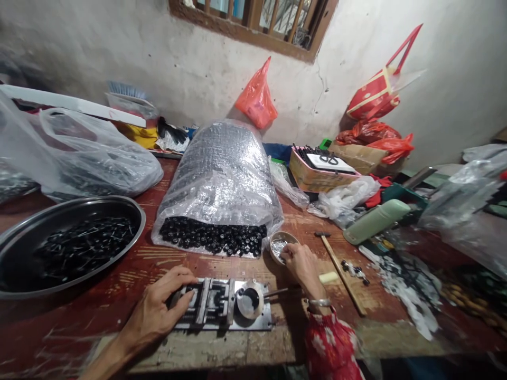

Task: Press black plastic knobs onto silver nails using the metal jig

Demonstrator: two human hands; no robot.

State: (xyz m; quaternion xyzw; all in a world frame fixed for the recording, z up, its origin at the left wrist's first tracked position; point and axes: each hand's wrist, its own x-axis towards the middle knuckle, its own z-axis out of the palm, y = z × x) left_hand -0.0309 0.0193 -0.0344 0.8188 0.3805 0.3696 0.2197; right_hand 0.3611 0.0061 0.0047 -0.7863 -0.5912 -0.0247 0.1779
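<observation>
My left hand (160, 303) is curled round the left end of a metal jig (204, 301), thumb and fingers on its block. A round cup (249, 300) with black inside sits on the jig's right half, and a thin rod (277, 292) sticks out to the right. My right hand (304, 268) reaches into a small round bowl (273, 257) of shiny metal pins (279, 247). Its fingertips are pinched together, and what lies between them is too small to tell. Behind the jig, small black round parts (214, 236) fill the mouth of a big clear plastic bag (222, 169).
On the left stands a wide metal basin (138, 221) of black parts with metal shanks. A hammer (343, 274) lies right of my right hand, near a pale green bottle (376, 221). Plastic bags (99, 153) crowd the back left. A box (317, 174) stands behind.
</observation>
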